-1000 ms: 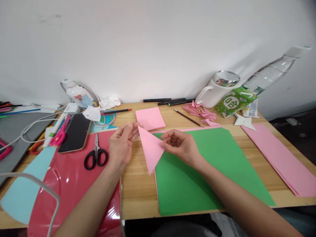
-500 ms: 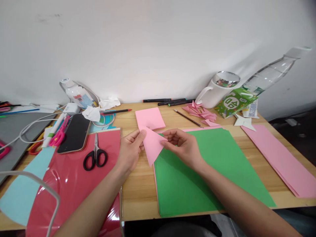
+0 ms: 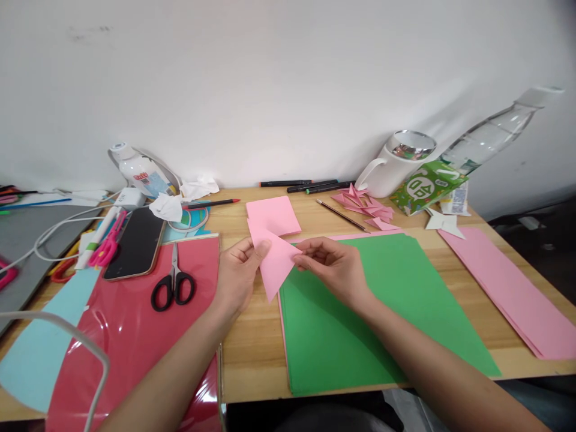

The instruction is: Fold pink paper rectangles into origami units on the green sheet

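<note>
A folded piece of pink paper (image 3: 276, 264) is held up between my two hands, one corner pointing down toward me. My left hand (image 3: 240, 270) pinches its left side, thumb on top. With thumb and fingertips, my right hand (image 3: 335, 267) grips its right corner. Just behind the folded piece lies a stack of square pink paper (image 3: 276, 213), partly covered by it. Beneath my right hand and forearm is a stack of green paper (image 3: 382, 324), with pink sheets showing at its edges.
Left are black scissors (image 3: 174, 282) on a red folder (image 3: 180, 342), a phone (image 3: 135, 243) and a white cable (image 3: 90, 339). Folded pink pieces (image 3: 364, 205), a pencil (image 3: 342, 215), a white mug (image 3: 389, 165), a green box (image 3: 425, 189) and pink strips (image 3: 508, 288) are right.
The pink paper has turned slightly in my hands, and its upper left corner now shows above my left thumb. My right fingers have closed in nearer its right corner.
</note>
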Available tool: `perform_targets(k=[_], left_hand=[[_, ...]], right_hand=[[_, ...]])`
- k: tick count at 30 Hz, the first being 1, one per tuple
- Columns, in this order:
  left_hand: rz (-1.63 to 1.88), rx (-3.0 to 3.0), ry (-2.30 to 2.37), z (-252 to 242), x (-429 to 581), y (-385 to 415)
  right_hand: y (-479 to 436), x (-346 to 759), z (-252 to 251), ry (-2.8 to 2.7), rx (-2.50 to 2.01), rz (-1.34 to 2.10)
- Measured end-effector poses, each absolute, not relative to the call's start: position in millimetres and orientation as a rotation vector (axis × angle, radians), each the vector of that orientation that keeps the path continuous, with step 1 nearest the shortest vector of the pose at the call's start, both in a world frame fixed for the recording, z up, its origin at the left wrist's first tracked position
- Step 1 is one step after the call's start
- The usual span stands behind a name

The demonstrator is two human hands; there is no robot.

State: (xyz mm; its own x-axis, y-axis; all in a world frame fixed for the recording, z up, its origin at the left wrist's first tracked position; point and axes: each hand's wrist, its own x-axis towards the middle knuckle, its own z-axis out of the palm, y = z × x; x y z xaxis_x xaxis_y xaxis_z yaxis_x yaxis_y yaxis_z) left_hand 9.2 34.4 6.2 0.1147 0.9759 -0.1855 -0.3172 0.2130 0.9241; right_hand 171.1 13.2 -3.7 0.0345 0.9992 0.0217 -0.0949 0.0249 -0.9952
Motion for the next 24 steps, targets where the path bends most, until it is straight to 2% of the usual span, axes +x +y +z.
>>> perform_targets(k=[14, 21, 24], left_hand=[[1.109, 0.834, 1.017, 4.8, 9.8, 32.8], [1.040, 0.883, 1.063, 4.9, 9.5, 32.1], [1.011, 0.908, 1.062, 4.8, 9.5, 31.3]], right_hand=[[12.0, 170.9, -3.9, -1.121, -1.115, 1.166], [16.0, 173.7, -1.0, -1.210, -1.131, 1.407], [15.6, 173.5, -1.2, -1.206, -1.166, 1.398]])
